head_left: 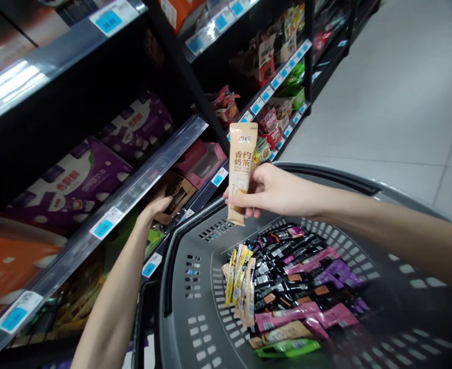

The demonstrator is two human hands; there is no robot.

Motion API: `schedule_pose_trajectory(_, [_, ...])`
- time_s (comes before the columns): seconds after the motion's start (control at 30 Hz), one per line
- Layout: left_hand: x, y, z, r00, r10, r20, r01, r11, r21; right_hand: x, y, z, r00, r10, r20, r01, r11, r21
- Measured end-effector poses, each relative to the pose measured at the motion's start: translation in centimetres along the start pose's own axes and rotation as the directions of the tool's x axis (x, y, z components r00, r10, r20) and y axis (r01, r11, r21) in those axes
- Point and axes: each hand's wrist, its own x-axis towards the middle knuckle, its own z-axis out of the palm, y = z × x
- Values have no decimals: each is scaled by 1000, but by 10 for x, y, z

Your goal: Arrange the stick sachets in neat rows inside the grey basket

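Note:
My right hand (275, 189) is closed on a beige milk tea sachet (240, 169), held upright by its lower part above the rim of the grey basket (187, 328). My left hand (159, 206) reaches into a brown cardboard box (182, 197) on the low shelf. Its fingers lie mostly in shadow inside the box, so their grip is hidden. In the basket lie several black, pink and purple sachets (287, 271). At the left of this heap are yellow and beige sachets (241, 279), and a green sachet (287, 348) lies nearest me.
Purple cartons (72, 182) and an orange carton (14, 266) stand on the shelf at left. A pink box (201, 161) sits beyond the brown one. Shelf edges with blue price tags (105, 225) run along the left. Grey tiled floor (395, 92) extends at the upper right.

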Motion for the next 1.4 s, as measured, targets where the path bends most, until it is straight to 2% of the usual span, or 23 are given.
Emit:
schedule_pose_trajectory(0.13, [-1,1,8,1000,-6,6,6,1000,27,0,0,0,1000,-5,-1,5,1000,0])
schedule_pose_trajectory(0.27, [-3,4,17,984,-161,-82,167,983,78,-1,1,3,1000,28,-11,-28,999,31])
schedule_pose_trajectory(0.37, [-1,11,21,975,-215,-57,219,973,75,-1,3,6,998,64,-16,-63,997,50])
schedule_pose_trajectory(0.47, [-6,22,15,984,-180,-4,180,983,17,0,9,9,997,83,-7,-82,996,47])
schedule_pose_trajectory(0.53, [-21,32,5,992,-121,-35,120,992,-43,1,15,11,996,89,10,-89,996,24])
schedule_pose_trajectory(0.67, [-82,60,-14,984,57,-166,-91,974,-208,1,28,15,994,106,27,-107,994,29])
schedule_pose_trajectory(0.73, [-118,78,-13,980,143,-141,-183,926,-331,1,34,18,989,150,15,-151,988,46])
schedule_pose_trajectory(0.77, [-134,87,-9,975,196,-106,-223,867,-446,0,38,20,985,170,11,-170,984,52])
schedule_pose_trajectory(0.8, [-148,96,-3,964,262,-37,-220,717,-661,-1,40,22,983,182,12,-183,981,59])
schedule_pose_trajectory(0.83, [-159,104,4,944,328,32,-172,573,-802,-2,43,23,982,189,22,-190,980,62])
schedule_pose_trajectory(0.9, [-174,118,18,887,438,144,-3,318,-948,-7,45,25,977,208,54,-211,976,48])
schedule_pose_trajectory(0.93, [-177,122,24,864,468,185,74,245,-967,-9,44,26,971,231,65,-233,972,34])
schedule_pose_trajectory(1.0, [-178,126,35,847,477,234,179,159,-971,-13,43,27,958,280,62,-281,960,5])
schedule_pose_trajectory(1.1, [-175,122,46,853,455,256,200,169,-965,-17,42,29,949,315,27,-314,949,-31])
schedule_pose_trajectory(1.2, [-173,116,52,856,465,227,136,221,-966,-19,45,31,946,323,-5,-323,945,-47])
schedule_pose_trajectory(1.4, [-176,117,53,857,493,148,25,246,-969,-20,48,31,952,308,-9,-307,949,-72])
